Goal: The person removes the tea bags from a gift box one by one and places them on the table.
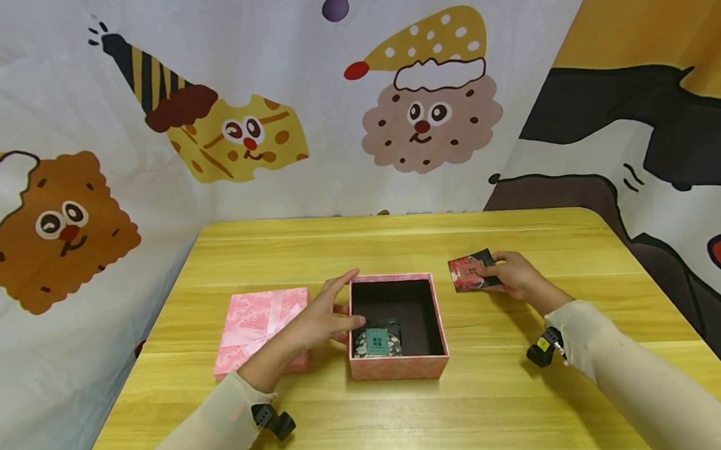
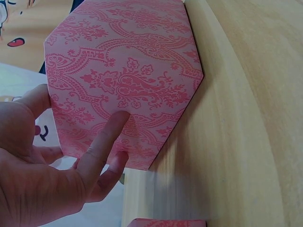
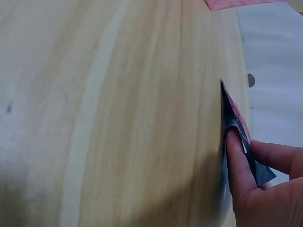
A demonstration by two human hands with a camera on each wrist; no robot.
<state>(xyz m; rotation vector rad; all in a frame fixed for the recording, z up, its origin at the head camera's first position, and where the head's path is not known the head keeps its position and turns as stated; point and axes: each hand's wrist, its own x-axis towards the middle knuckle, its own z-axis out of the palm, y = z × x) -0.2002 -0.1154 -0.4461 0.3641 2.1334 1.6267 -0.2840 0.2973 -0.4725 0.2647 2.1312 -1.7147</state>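
A pink patterned gift box [image 1: 402, 368] stands lidless on the table, its dark inside facing up. My left hand [image 1: 326, 318] grips its left wall, the thumb over the rim and other fingers [image 2: 106, 142] against the outer side. Inside, in the near left corner, lies a small flat dark packet with a green label [image 1: 378, 341]. To the right of the box, my right hand [image 1: 513, 275] pinches a flat red-and-black packet [image 1: 466, 273] between thumb and fingers. In the right wrist view this packet [image 3: 234, 113] appears nearly edge-on above the table.
The pink box lid [image 1: 260, 319] with a ribbon bow lies left of the box, partly behind my left forearm. Both rest on a wooden table [image 1: 406, 424]. A cloth backdrop [image 1: 324, 60] with cartoon biscuits hangs behind the table's far edge.
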